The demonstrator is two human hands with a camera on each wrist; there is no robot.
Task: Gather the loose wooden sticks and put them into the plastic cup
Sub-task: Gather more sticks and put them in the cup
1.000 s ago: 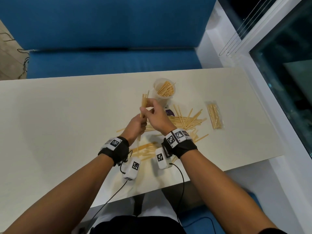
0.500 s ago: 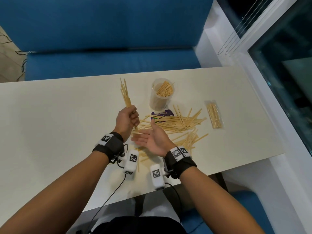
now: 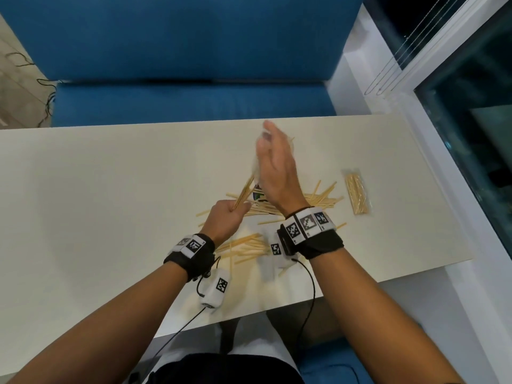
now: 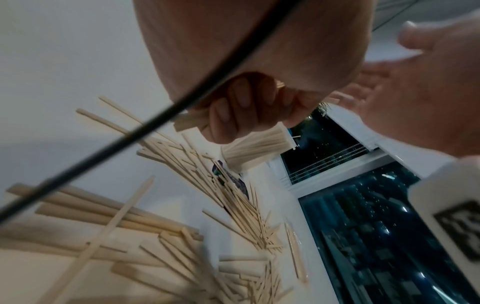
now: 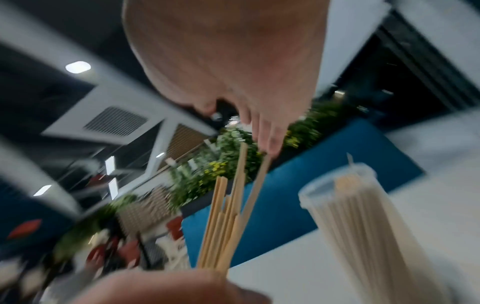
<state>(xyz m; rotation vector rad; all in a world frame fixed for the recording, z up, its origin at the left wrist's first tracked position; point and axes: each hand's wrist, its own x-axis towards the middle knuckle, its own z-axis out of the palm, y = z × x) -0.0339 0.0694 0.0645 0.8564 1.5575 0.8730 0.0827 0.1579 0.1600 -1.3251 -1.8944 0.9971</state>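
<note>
My left hand (image 3: 225, 220) grips a bundle of wooden sticks (image 3: 244, 194) that leans up and to the right toward the clear plastic cup (image 5: 350, 216). The cup stands upright on the table and is packed with sticks. In the head view my right hand (image 3: 277, 173) hides most of it. That hand is raised, fingers straight, holding nothing; its fingertips (image 5: 270, 144) are close to the tops of the held sticks (image 5: 226, 216). Loose sticks (image 3: 321, 199) lie fanned out behind my right wrist, and another heap (image 3: 243, 248) lies between my wrists.
A sealed clear bag of sticks (image 3: 357, 194) lies at the right of the cream table (image 3: 110, 189). A small purple label (image 4: 228, 179) lies under the pile. A blue sofa (image 3: 180, 51) runs behind the table, and a window (image 3: 471, 120) is on the right.
My left hand has lowered and tilted the bundle rightward toward the cup. My right hand has risen from palm-up near the table to above the bundle, in front of the cup.
</note>
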